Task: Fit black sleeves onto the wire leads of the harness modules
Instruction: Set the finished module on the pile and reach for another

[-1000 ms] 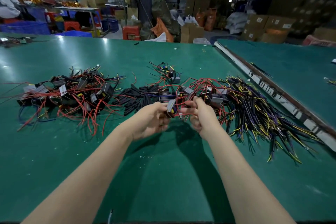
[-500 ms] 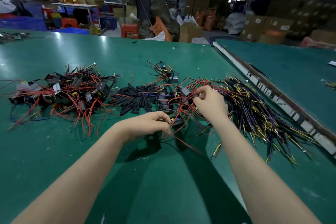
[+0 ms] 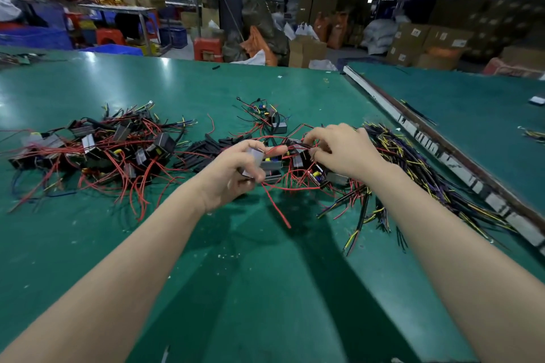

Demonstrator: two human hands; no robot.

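Observation:
My left hand (image 3: 236,169) grips a small grey harness module (image 3: 254,158), with a red lead (image 3: 277,209) trailing down from it onto the table. My right hand (image 3: 345,153) reaches into the middle heap of modules and red wires (image 3: 303,168), fingers curled and pinching red wires there. A pile of loose black sleeves (image 3: 203,150) lies just left of my left hand. A bigger heap of modules with red leads (image 3: 97,153) sits at the far left.
A large bundle of black, yellow and purple wires (image 3: 418,174) spreads right of my right hand. One lone module (image 3: 271,118) lies further back. A raised seam strip (image 3: 442,150) divides the green table (image 3: 265,289). Boxes and people fill the background.
My left hand has lifted off the table and moved right with a module. My right hand has dropped lower into the middle heap, closer to the left hand.

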